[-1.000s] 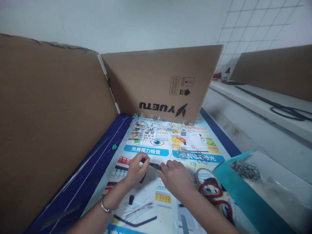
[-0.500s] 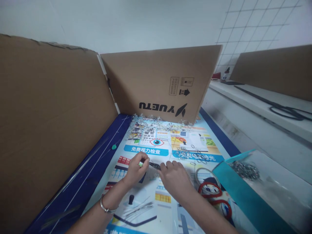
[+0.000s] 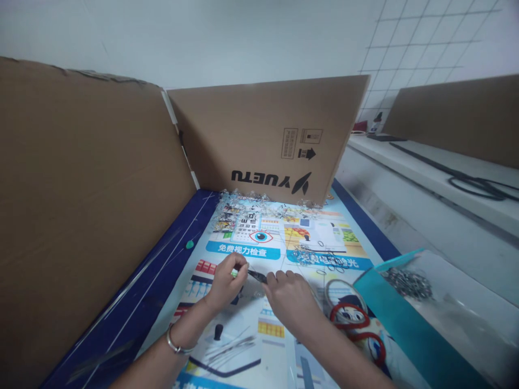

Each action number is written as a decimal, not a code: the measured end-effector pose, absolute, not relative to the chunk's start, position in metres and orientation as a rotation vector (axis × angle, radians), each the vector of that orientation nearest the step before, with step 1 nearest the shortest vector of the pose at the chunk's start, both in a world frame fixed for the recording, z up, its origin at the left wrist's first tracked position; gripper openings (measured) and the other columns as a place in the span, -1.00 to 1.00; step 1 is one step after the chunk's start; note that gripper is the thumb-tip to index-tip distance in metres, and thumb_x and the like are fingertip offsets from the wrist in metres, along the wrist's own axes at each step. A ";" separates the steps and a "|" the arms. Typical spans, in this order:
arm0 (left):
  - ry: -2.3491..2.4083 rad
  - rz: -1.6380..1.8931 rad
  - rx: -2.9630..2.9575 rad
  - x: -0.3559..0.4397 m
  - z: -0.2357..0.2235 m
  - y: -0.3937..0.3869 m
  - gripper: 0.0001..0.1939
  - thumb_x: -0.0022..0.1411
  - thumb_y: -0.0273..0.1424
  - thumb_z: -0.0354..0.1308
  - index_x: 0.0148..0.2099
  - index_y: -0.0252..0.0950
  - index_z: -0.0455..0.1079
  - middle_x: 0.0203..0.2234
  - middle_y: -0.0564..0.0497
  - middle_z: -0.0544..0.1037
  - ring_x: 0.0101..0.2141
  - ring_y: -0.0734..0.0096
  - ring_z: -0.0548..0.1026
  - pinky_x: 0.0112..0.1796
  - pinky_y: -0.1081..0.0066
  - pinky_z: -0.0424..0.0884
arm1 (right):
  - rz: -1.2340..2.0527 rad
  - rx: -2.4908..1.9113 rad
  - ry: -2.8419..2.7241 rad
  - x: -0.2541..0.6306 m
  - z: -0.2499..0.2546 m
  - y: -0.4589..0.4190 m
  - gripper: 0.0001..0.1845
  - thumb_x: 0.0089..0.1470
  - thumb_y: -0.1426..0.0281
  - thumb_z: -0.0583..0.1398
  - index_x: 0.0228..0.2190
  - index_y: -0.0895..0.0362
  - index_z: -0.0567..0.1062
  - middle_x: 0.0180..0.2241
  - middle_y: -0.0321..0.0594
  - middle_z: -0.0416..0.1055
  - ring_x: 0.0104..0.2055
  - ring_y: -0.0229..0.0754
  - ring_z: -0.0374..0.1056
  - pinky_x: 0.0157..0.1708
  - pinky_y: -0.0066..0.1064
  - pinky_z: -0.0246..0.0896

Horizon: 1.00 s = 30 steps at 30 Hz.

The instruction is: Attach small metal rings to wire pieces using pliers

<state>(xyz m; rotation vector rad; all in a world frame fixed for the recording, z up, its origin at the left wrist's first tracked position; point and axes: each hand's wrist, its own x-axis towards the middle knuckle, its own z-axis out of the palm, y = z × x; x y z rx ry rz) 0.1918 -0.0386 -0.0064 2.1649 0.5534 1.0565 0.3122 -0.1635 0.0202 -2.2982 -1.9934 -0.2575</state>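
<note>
My right hand [image 3: 292, 297] is closed around a pair of dark-jawed pliers [image 3: 257, 275], whose jaws point left. The handles are hidden in the palm. At the tip of the jaws, my left hand [image 3: 226, 280] pinches thumb and finger together; what lies between them is too small to make out, though a fine wire-like line shows near the fingertips. Thin straight wires [image 3: 231, 346] lie on the printed mat [image 3: 279, 373] below the hands. Beyond the right hand are small dark wire rings [image 3: 335, 262] and a heap of clear pieces [image 3: 306, 254].
Cardboard panels stand at the left [image 3: 89, 189] and back [image 3: 243, 129]. More clear bits [image 3: 239, 208] lie along the back panel. Right of my arm are red-handled scissors [image 3: 351, 316] and a teal-sided box [image 3: 409, 324] with metal pieces [image 3: 409, 283]. A green blob [image 3: 190, 245] sits at left.
My right hand has dipped and turned very slightly around the pliers. My left hand keeps the same pinch and place.
</note>
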 end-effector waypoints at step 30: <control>0.441 1.064 1.945 0.191 -0.014 -0.033 -0.91 0.20 -0.46 -0.06 -0.35 -0.29 0.23 -0.44 0.03 0.33 -0.39 0.46 0.31 -0.32 0.44 0.26 | -0.487 -2.224 -1.840 0.313 0.022 -0.166 -0.80 0.07 0.29 0.07 -0.40 0.13 0.43 -0.47 -0.16 0.36 -0.38 -0.14 0.22 -0.38 -0.32 -0.09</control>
